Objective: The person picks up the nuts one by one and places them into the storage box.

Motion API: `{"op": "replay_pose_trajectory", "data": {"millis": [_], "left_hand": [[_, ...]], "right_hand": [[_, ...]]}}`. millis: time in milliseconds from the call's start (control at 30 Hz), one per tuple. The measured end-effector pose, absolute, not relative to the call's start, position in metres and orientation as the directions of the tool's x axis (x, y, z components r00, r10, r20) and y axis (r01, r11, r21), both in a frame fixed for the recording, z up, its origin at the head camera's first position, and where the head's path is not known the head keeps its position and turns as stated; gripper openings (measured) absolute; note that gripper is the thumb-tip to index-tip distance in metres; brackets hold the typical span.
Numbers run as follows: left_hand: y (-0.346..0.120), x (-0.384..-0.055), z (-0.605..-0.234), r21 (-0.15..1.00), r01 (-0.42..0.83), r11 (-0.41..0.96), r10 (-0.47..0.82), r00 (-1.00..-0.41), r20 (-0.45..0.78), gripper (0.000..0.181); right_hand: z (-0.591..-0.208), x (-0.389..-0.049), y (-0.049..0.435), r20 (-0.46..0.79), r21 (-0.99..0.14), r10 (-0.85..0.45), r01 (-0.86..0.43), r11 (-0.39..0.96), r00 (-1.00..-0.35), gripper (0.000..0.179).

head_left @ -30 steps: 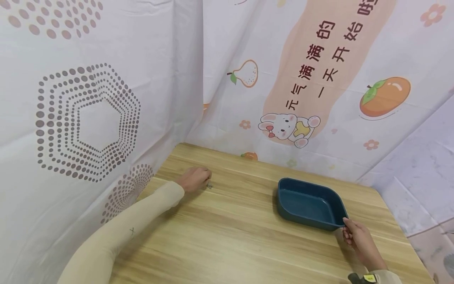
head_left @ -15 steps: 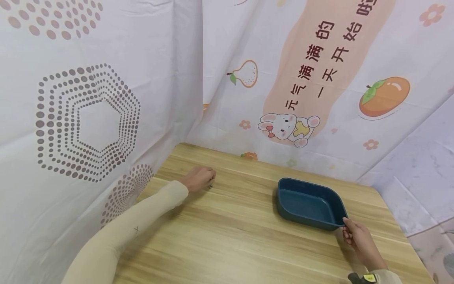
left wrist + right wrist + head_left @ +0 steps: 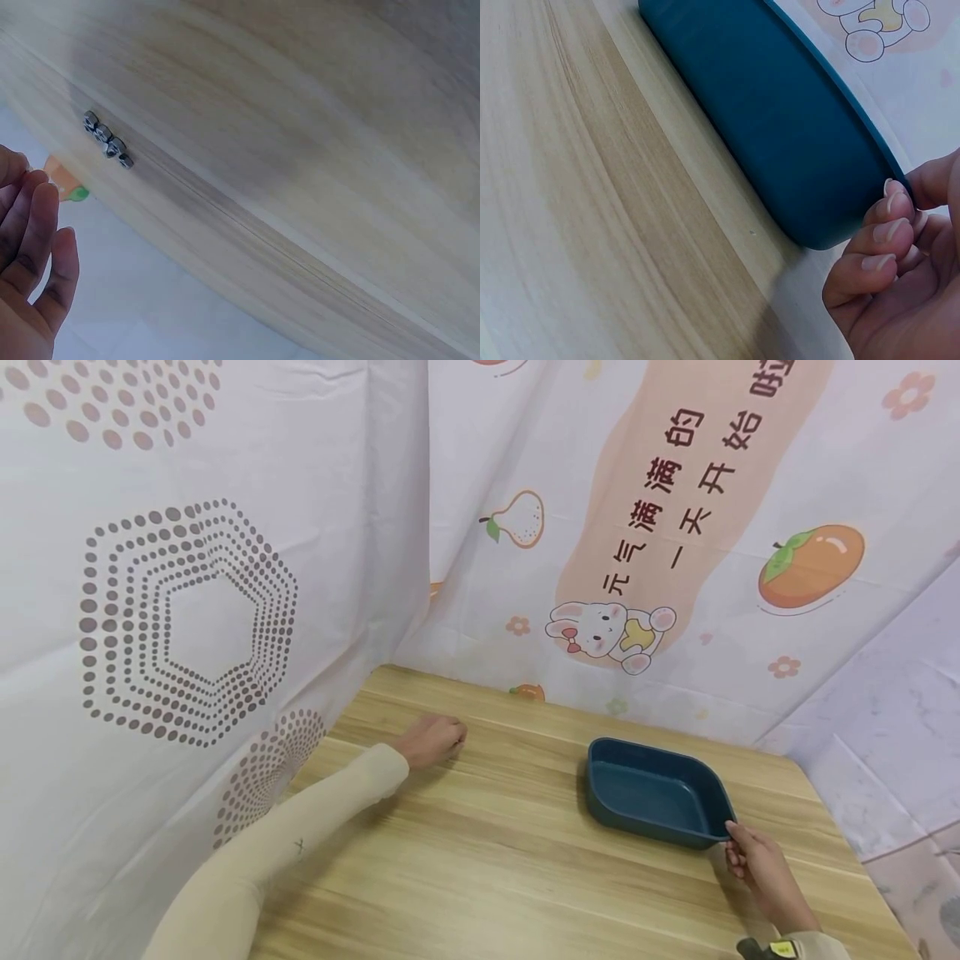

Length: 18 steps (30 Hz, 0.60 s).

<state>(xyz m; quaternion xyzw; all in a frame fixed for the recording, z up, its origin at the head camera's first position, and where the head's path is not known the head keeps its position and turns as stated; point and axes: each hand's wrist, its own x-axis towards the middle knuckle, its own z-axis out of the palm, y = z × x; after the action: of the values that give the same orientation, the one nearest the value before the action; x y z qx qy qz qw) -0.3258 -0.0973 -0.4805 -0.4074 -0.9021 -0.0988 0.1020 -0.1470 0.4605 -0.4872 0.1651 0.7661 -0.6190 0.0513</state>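
Note:
Several small metal nuts point(image 3: 109, 141) lie in a short row on the wooden table, as the left wrist view shows; in the head view they are hidden by the left hand. That left hand point(image 3: 431, 741) hovers low near the table's back left, its thumb and index fingertips close together point(image 3: 30, 247). Whether it pinches something between them I cannot tell. At the right, a dark teal rectangular plastic box point(image 3: 652, 802) with rounded corners sits on the table with nothing visible inside. My right hand point(image 3: 761, 864) grips its near right corner, thumb over the rim and fingers curled beneath.
The wood-grain table point(image 3: 480, 877) runs back to a printed cloth curtain point(image 3: 480, 635) with fruit and a rabbit. Another curtain point(image 3: 337, 552), dotted, hangs along the left side beside the left sleeve. Part of a black wrist strap point(image 3: 765, 948) shows on the right wrist.
My left hand has shifted a little to the right and now covers the nuts in the head view. The right hand and the box have stayed in place.

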Motion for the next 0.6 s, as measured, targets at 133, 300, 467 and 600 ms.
{"op": "replay_pose_trajectory", "data": {"millis": [133,300,467,600], "left_hand": [[-0.093,-0.325,-0.481,0.094,0.761,0.642,0.717,-0.640,0.278,0.015],[-0.089,-0.327,-0.481,0.087,0.761,0.643,0.717,-0.637,0.283,0.017],[-0.086,-0.327,-0.479,0.091,0.762,0.641,0.719,-0.639,0.274,0.019],[-0.083,-0.327,-0.479,0.093,0.764,0.638,0.723,-0.636,0.268,0.020]], "right_hand": [[-0.486,-0.147,0.459,-0.283,-0.931,0.190,0.317,0.182,-0.940,0.044],[-0.486,-0.147,0.460,-0.295,-0.929,0.192,0.328,0.172,-0.936,0.043],[-0.487,-0.147,0.461,-0.286,-0.933,0.190,0.318,0.171,-0.939,0.043],[-0.488,-0.147,0.461,-0.287,-0.932,0.191,0.320,0.172,-0.939,0.043]]}}
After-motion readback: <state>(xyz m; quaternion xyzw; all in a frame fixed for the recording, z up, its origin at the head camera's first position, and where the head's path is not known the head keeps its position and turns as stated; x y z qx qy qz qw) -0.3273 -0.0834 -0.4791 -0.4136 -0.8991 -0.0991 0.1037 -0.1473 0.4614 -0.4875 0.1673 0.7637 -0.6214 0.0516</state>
